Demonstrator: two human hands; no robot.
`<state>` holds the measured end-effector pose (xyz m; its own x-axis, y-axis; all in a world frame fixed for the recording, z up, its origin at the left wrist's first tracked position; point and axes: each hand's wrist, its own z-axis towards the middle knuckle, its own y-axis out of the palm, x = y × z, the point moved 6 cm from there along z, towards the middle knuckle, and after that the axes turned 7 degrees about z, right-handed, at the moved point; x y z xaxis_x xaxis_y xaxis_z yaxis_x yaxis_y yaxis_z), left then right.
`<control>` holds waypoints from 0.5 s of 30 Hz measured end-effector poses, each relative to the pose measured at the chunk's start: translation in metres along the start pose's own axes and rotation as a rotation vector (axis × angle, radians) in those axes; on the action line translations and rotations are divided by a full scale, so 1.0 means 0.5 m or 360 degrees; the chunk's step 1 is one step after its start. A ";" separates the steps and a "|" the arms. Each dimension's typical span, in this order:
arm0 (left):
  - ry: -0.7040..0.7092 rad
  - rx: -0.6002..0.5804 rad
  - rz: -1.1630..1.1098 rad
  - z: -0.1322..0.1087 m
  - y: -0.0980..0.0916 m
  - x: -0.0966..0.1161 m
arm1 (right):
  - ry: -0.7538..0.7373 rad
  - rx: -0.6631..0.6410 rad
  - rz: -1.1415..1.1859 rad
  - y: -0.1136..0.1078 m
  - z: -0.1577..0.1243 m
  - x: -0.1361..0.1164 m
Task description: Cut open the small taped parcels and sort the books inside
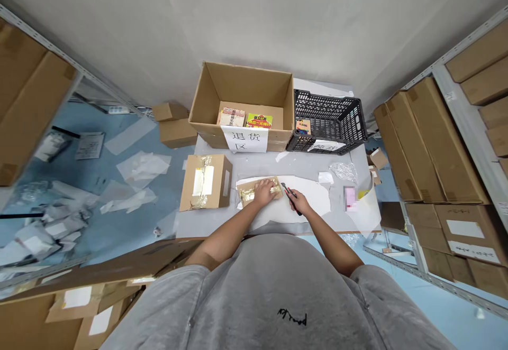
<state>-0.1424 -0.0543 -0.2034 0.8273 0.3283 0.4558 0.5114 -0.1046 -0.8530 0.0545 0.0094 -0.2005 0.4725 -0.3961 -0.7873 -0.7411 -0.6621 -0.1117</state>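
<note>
A small taped cardboard parcel lies on a white sheet in the middle of the grey table. My left hand rests flat on top of the parcel, fingers pressed down on it. My right hand is closed round a red-and-black box cutter, whose tip sits at the parcel's right end. A second sealed brown box with a white label stands to the left of the parcel.
At the table's back stands a big open carton holding a few packets, with a paper sign on its front, and a black plastic crate beside it. Crumpled plastic lies right. Shelves of cartons flank both sides; wrappers litter the blue floor at left.
</note>
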 end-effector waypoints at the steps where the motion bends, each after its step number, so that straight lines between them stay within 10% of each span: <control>1: -0.0001 0.0004 -0.0009 0.000 0.000 -0.001 | -0.0002 -0.0006 -0.0024 0.002 -0.006 0.004; 15: 0.0028 -0.0016 -0.0069 -0.002 -0.012 0.000 | 0.0028 0.0082 -0.0247 0.022 -0.023 -0.004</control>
<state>-0.1455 -0.0546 -0.1980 0.8082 0.3163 0.4967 0.5491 -0.1001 -0.8297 0.0510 -0.0042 -0.1934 0.5912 -0.3032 -0.7473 -0.6819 -0.6827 -0.2625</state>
